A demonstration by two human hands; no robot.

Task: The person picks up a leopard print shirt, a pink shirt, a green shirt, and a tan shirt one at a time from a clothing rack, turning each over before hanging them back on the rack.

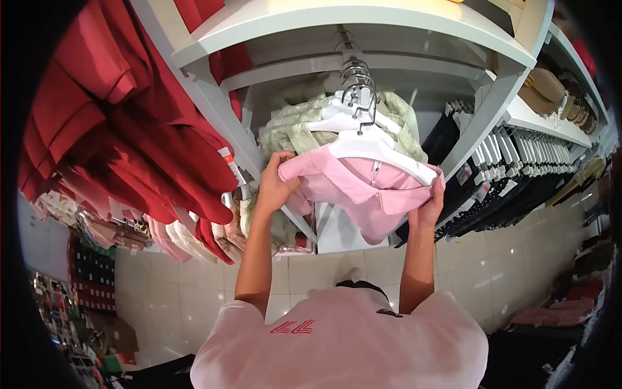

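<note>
A pink garment [363, 188] hangs on a white hanger [379, 148] from a rail under a white shelf [350, 23]. My left hand [275, 185] grips the garment's left shoulder. My right hand [429, 207] grips its right edge. Both arms are raised. Behind the pink garment hang pale green patterned garments [295, 126] on more white hangers with metal hooks [356, 78].
Red garments [123, 123] hang thickly at the left. Dark clothes on white hangers [518, 162] fill the rack at the right, with tan hats [544, 87] on a shelf above. Pale tiled floor [505, 259] lies below. Boxes and goods stand at the lower left.
</note>
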